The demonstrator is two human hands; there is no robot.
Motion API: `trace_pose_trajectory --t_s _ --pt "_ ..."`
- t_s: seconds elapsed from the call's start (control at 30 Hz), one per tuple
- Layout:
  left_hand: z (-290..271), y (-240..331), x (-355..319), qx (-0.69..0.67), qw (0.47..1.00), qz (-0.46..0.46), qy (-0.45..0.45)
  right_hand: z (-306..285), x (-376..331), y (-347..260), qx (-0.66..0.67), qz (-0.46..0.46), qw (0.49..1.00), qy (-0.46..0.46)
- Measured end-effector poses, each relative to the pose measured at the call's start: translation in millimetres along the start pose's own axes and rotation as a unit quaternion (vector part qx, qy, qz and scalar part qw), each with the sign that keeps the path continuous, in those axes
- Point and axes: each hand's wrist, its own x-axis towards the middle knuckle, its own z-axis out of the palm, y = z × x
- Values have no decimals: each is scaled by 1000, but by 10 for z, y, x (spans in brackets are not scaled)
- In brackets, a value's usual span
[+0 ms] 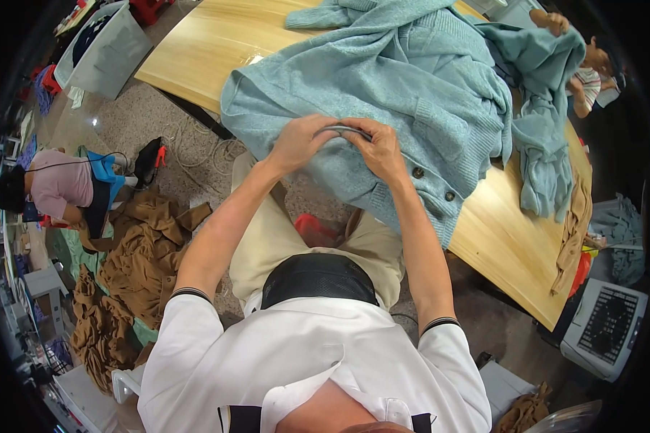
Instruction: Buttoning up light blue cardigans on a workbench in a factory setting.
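A light blue knitted cardigan [325, 79] lies bunched over the wooden table, and its near part hangs over the edge above my lap. Between my hands, a narrow strip of the knit is pinched and arches up slightly. My left hand [301, 143] is closed on the left end of this strip. Just beside it, my right hand [379, 151] grips the other end with thumb and fingers. Dark buttons [418, 173] show on the cardigan's front to the right of my right hand. Some fingertips are hidden behind the knit.
Another light blue garment [545, 151] and a tan one [576, 231] lie along the right side of the wooden table [505, 238]. Brown garments [144, 238] are heaped at left near a seated person [61, 177]. Another person [588, 79] is at far right. A large bin [115, 54] stands upper left.
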Motion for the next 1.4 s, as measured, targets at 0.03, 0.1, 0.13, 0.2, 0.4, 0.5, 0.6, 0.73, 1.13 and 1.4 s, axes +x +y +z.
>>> trace_pose_trajectory --t_s 0.03,0.1,0.13,0.2,0.4,0.5,0.6,0.73,1.13,1.4 --pt "-7 -7 -5 -4 1000 2 0 10 -13 -8 -37 -41 998 15" --pt "6 -29 -17 -8 1000 5 -2 34 -21 8 -39 -56 997 22" --pt "25 -44 -29 3 1000 18 14 39 -18 14 -42 -72 996 25" --pt "54 -50 -35 12 999 31 29 38 -25 25 -40 -70 996 31" --pt "91 -2 -8 11 997 34 62 69 -59 16 -14 -58 997 50" --pt "79 13 -4 -2 998 14 61 43 -63 -62 -6 -25 999 44" --pt "59 14 14 -32 998 3 55 37 -60 -80 -2 -11 999 44" --pt "59 32 48 -31 998 -3 54 40 -58 -35 24 22 999 40" --pt "41 49 61 -48 994 -82 46 13 -6 -96 -4 -3 1000 26" --pt "-293 65 -51 198 979 44 33 -297 -390 -112 -305 -156 937 66"
